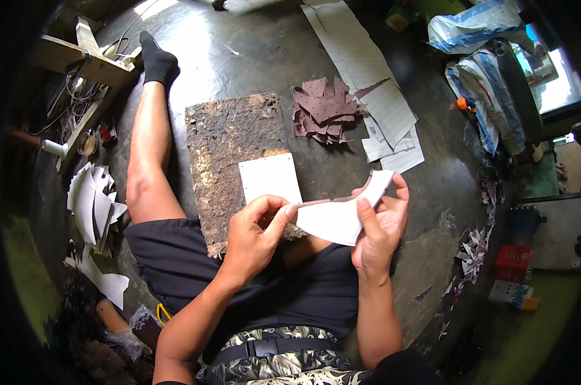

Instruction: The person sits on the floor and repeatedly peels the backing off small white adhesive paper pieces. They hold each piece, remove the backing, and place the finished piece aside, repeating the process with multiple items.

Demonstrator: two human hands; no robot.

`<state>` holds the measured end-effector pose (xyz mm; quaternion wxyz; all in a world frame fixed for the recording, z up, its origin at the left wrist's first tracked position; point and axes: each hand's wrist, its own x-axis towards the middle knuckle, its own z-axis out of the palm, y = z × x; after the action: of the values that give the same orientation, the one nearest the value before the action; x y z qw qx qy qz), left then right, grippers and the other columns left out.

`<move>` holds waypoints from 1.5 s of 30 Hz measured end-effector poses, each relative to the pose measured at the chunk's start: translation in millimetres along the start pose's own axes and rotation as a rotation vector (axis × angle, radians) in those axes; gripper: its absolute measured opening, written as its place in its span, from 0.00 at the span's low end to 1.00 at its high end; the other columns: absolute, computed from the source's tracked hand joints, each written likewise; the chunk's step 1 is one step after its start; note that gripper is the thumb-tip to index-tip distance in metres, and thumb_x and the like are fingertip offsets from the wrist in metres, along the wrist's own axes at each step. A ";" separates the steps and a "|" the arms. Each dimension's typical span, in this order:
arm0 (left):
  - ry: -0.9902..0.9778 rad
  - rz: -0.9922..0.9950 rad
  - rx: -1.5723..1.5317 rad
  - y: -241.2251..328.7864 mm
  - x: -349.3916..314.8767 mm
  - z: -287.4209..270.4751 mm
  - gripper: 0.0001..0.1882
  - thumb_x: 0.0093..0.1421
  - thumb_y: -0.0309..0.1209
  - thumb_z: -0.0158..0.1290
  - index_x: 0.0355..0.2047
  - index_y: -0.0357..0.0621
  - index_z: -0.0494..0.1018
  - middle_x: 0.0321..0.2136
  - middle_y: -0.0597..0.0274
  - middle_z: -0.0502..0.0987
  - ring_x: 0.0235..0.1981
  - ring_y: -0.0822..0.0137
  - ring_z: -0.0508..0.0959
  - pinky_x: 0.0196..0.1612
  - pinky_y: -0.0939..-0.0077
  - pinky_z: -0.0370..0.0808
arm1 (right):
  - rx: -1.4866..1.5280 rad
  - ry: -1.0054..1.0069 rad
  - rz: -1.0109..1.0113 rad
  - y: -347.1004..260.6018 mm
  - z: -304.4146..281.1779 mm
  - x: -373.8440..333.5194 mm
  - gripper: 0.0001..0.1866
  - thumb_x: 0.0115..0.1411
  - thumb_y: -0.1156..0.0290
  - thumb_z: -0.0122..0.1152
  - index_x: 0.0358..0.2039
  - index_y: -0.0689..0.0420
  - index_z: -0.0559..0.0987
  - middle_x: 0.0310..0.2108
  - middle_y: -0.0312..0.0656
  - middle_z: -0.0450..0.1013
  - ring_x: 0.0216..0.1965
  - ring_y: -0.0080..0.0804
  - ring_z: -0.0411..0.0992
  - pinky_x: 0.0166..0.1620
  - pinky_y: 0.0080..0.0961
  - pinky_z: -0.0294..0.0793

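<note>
Between my hands, above my lap, is a curved white cut piece (332, 221) with a thin brown edge along its upper curve. My left hand (257, 234) pinches its left tip between thumb and fingers. Around its right end my right hand (381, 228) is closed, thumb on the white face and fingers behind. Beyond them a square white sheet (270, 178) with small dots near its corners lies on a rough, worn brown board (229, 144). The lower edge of the sheet is partly hidden by my left hand.
A pile of dotted brown cut pieces (325, 109) lies past the board, beside long lined sheets (367, 70). White cut pieces (93, 205) are stacked at left, near a wooden frame (88, 61) and a thread spool (54, 148). Scraps (473, 253) and a red box (513, 262) are at right.
</note>
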<state>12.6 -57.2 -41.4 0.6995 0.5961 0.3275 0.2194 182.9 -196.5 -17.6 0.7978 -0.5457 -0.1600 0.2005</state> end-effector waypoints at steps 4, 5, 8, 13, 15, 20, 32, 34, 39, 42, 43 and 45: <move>0.007 -0.078 0.000 -3.9 0.5 2.8 0.08 0.77 0.31 0.67 0.45 0.37 0.84 0.31 0.70 0.85 0.29 0.82 0.78 0.31 0.82 0.74 | -0.072 0.040 0.064 3.3 -1.4 9.5 0.41 0.72 0.86 0.72 0.77 0.57 0.58 0.56 0.51 0.82 0.56 0.36 0.83 0.63 0.36 0.84; 0.000 -0.101 -0.031 -5.1 2.5 3.2 0.09 0.77 0.31 0.67 0.46 0.36 0.85 0.32 0.68 0.86 0.30 0.81 0.79 0.32 0.80 0.76 | -0.069 0.028 0.072 4.3 -2.5 16.5 0.37 0.72 0.85 0.72 0.74 0.60 0.62 0.55 0.51 0.83 0.55 0.35 0.84 0.62 0.34 0.85; -0.045 -0.114 -0.076 -6.1 4.8 3.1 0.10 0.77 0.32 0.67 0.49 0.37 0.86 0.33 0.67 0.88 0.31 0.81 0.81 0.34 0.79 0.79 | 0.000 -0.011 0.101 3.5 -6.2 47.0 0.25 0.72 0.81 0.75 0.65 0.66 0.74 0.50 0.50 0.87 0.51 0.31 0.86 0.59 0.29 0.85; -0.203 -0.133 -0.067 1.3 -13.6 -13.4 0.12 0.79 0.27 0.64 0.57 0.35 0.82 0.37 0.67 0.85 0.32 0.80 0.81 0.35 0.81 0.80 | -0.188 -0.015 -0.137 -16.6 -1.4 124.2 0.13 0.76 0.77 0.72 0.56 0.66 0.81 0.49 0.47 0.87 0.48 0.27 0.84 0.57 0.25 0.83; -0.264 -0.102 -0.037 4.6 -26.2 -24.5 0.11 0.78 0.27 0.64 0.56 0.35 0.83 0.37 0.67 0.86 0.33 0.80 0.83 0.35 0.81 0.81 | -0.169 0.001 -0.178 -28.0 6.8 155.3 0.13 0.77 0.74 0.72 0.56 0.66 0.82 0.49 0.47 0.88 0.48 0.27 0.84 0.56 0.26 0.83; -0.245 -0.027 0.143 9.7 -56.7 -60.8 0.09 0.72 0.29 0.71 0.50 0.41 0.89 0.40 0.59 0.90 0.37 0.71 0.86 0.42 0.74 0.82 | -0.302 -0.047 -0.558 -59.1 30.1 214.7 0.13 0.78 0.71 0.72 0.55 0.66 0.84 0.48 0.49 0.89 0.47 0.27 0.85 0.55 0.26 0.83; 0.196 -0.228 -0.173 -13.6 -112.0 -134.7 0.09 0.76 0.23 0.64 0.54 0.35 0.84 0.38 0.61 0.87 0.33 0.76 0.85 0.34 0.81 0.79 | -1.628 -0.458 -0.366 136.4 -14.3 213.7 0.36 0.71 0.50 0.75 0.72 0.58 0.81 0.76 0.64 0.71 0.81 0.68 0.62 0.81 0.56 0.63; 0.212 -0.244 -0.148 -8.7 -118.3 -142.4 0.10 0.76 0.24 0.64 0.55 0.36 0.84 0.38 0.61 0.87 0.32 0.76 0.84 0.33 0.81 0.79 | -1.588 -0.459 -0.574 164.1 -23.0 179.6 0.35 0.73 0.53 0.73 0.75 0.57 0.79 0.78 0.67 0.67 0.82 0.69 0.59 0.82 0.55 0.59; 0.356 -0.276 0.029 6.1 -138.2 -196.5 0.10 0.80 0.28 0.60 0.56 0.38 0.84 0.34 0.63 0.86 0.28 0.78 0.82 0.29 0.83 0.74 | -1.388 -0.449 -0.478 117.4 -29.9 148.0 0.23 0.76 0.64 0.70 0.67 0.60 0.84 0.77 0.61 0.71 0.80 0.60 0.66 0.80 0.48 0.65; 0.549 -0.187 0.283 -3.2 -141.6 -255.1 0.10 0.80 0.32 0.61 0.51 0.38 0.86 0.28 0.72 0.81 0.28 0.81 0.77 0.33 0.81 0.72 | -1.242 -0.450 -0.456 93.6 -38.0 110.9 0.14 0.76 0.73 0.68 0.58 0.62 0.89 0.68 0.55 0.82 0.71 0.53 0.78 0.74 0.43 0.72; 0.601 -0.135 0.427 -8.6 -139.8 -278.4 0.10 0.79 0.32 0.62 0.51 0.38 0.86 0.28 0.72 0.81 0.30 0.81 0.78 0.35 0.79 0.73 | -1.227 -0.429 -0.413 91.9 -44.4 96.5 0.13 0.77 0.75 0.67 0.57 0.64 0.88 0.67 0.54 0.82 0.70 0.52 0.79 0.73 0.43 0.73; 0.709 -0.092 0.723 -20.8 -132.6 -322.1 0.13 0.75 0.33 0.66 0.52 0.37 0.86 0.30 0.60 0.86 0.32 0.73 0.83 0.40 0.72 0.80 | -1.268 -0.387 -0.301 95.7 -60.1 71.1 0.11 0.77 0.75 0.66 0.55 0.64 0.87 0.67 0.54 0.82 0.68 0.51 0.80 0.71 0.43 0.75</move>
<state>-312.4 68.7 -59.8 0.3029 0.6739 0.6258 0.2499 259.3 -178.8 -125.7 0.2998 -0.8339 -0.4608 0.0489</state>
